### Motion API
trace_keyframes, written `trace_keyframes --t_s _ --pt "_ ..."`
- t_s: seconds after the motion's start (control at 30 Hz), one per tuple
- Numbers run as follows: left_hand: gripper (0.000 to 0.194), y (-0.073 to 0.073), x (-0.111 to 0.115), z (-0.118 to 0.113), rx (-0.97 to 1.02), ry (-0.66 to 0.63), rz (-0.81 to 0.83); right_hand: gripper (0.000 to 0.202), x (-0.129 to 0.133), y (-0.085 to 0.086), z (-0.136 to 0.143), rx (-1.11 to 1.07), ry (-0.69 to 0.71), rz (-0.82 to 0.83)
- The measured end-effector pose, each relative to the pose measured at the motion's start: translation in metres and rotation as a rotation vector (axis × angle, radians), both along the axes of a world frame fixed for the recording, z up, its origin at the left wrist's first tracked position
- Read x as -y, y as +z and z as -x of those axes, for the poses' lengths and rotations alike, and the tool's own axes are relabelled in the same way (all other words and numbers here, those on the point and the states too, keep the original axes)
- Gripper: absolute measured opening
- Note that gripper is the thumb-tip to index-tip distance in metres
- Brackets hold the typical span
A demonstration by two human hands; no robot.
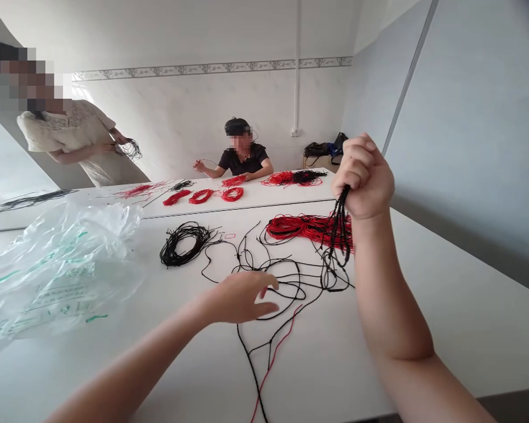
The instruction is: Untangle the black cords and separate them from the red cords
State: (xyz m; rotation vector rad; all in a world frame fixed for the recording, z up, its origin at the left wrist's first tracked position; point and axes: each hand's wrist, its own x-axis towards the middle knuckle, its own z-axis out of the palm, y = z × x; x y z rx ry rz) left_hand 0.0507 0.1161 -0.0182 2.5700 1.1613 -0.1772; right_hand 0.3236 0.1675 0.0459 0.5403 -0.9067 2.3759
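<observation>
Raised above the table at the right, my right hand (364, 176) is closed round a bunch of black cords (340, 226), which hang down and trail in loops onto the white table. My left hand (247, 295) is over the loose black loops (293, 267) at the centre, its fingers apart, with nothing visibly gripped. Below it, a thin red cord (283, 339) crosses black strands and runs to the near edge. A coiled black bundle (183, 244) lies left of the loops. Behind the hanging cords is a thick red and black bundle (306, 229).
A clear plastic bag (70, 276) covers the table's left side. Across a seam, the far table holds red coils (200, 196) and a red and black heap (293, 177). One person (244, 154) sits behind it; another (88, 138) stands at the left holding black cords.
</observation>
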Motion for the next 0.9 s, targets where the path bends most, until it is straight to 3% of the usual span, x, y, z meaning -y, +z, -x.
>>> trace_keyframes --t_s 0.1,0.23,0.33,0.43,0.5,0.53,0.63,0.67,0.7,0.73,0.77,0.83,0.9 --pt "0.040 -0.006 -0.010 -0.024 0.117 0.014 -0.006 0.042 -0.005 0.004 0.007 -0.188 -0.006 0.051" --pt "0.064 -0.025 -0.024 -0.058 0.268 -0.205 -0.023 0.047 -0.007 0.007 0.014 -0.406 -0.065 0.111" --pt "0.043 -0.043 -0.036 -0.067 0.234 -0.205 -0.136 0.047 -0.005 0.009 0.010 -0.468 -0.071 0.168" --pt "0.023 -0.052 -0.046 -0.061 0.192 -0.149 -0.155 0.041 0.001 0.011 -0.002 -0.559 -0.011 0.239" --pt "0.020 -0.052 -0.051 -0.053 0.184 -0.138 -0.148 0.030 0.009 0.013 -0.010 -0.719 0.147 0.364" --pt "0.019 -0.051 -0.053 -0.049 0.186 -0.137 -0.151 0.024 0.014 0.013 -0.014 -0.836 0.290 0.473" --pt "0.014 -0.036 -0.061 -0.039 0.220 -0.137 -0.157 0.022 0.025 0.014 -0.022 -1.262 0.949 0.918" --pt "0.014 -0.027 -0.065 -0.035 0.241 -0.137 -0.162 0.024 0.027 0.014 -0.024 -1.369 1.123 1.028" --pt "0.013 -0.015 -0.069 -0.031 0.281 -0.132 -0.158 0.025 0.027 0.013 -0.026 -1.425 1.180 1.084" --pt "0.014 -0.001 -0.072 -0.026 0.329 -0.124 -0.161 0.025 0.025 0.013 -0.027 -1.434 1.093 1.066" --pt "0.018 0.015 -0.075 -0.020 0.397 -0.104 -0.158 0.024 0.022 0.013 -0.028 -1.385 0.869 0.985" --pt "0.019 0.050 -0.078 -0.004 0.727 -0.018 -0.041 0.022 0.014 0.012 -0.029 -1.143 0.222 0.699" --pt "0.015 0.082 -0.072 0.014 1.023 0.050 -0.056 0.024 0.004 0.010 -0.030 -0.877 -0.318 0.424"
